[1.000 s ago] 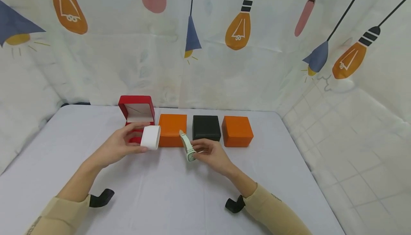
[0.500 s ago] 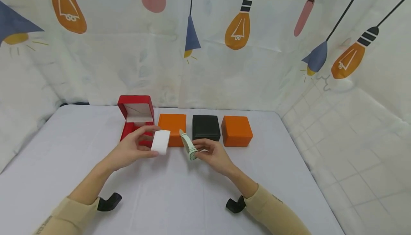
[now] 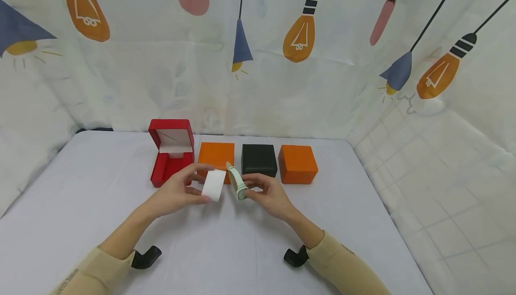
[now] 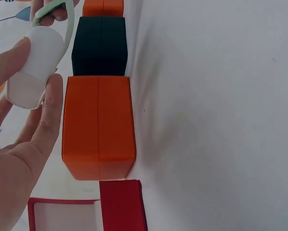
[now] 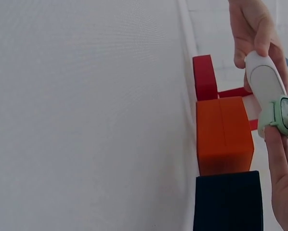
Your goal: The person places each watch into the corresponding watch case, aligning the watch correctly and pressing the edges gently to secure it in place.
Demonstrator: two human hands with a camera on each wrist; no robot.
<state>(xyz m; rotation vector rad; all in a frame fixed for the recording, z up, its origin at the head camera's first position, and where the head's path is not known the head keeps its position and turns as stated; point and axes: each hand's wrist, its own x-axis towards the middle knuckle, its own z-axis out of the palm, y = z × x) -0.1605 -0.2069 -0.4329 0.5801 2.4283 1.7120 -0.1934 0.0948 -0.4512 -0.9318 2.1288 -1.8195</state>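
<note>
My left hand (image 3: pixel 176 192) holds a white watch cushion (image 3: pixel 213 185) between thumb and fingers, above the table in front of the left orange box. Just right of it, my right hand (image 3: pixel 267 195) pinches a pale green wristwatch (image 3: pixel 237 183) by its case, the strap hanging in a curve. In the right wrist view the watch (image 5: pixel 282 115) lies against the end of the cushion (image 5: pixel 265 79); whether the strap goes round it I cannot tell. Behind my left hand stands an open red watch box (image 3: pixel 171 160) with its lid up.
A row of closed boxes stands along the back: an orange box (image 3: pixel 216 154), a black box (image 3: pixel 259 160) and another orange box (image 3: pixel 298 165). They sit on a white-covered table (image 3: pixel 225 254) before a patterned curtain (image 3: pixel 258 97). A black piece (image 3: pixel 147 257) sticks out by my left cuff.
My left hand has carried the white cushion away from the red box, rightward and toward me, up to the watch. My right hand with the watch has hardly moved.
</note>
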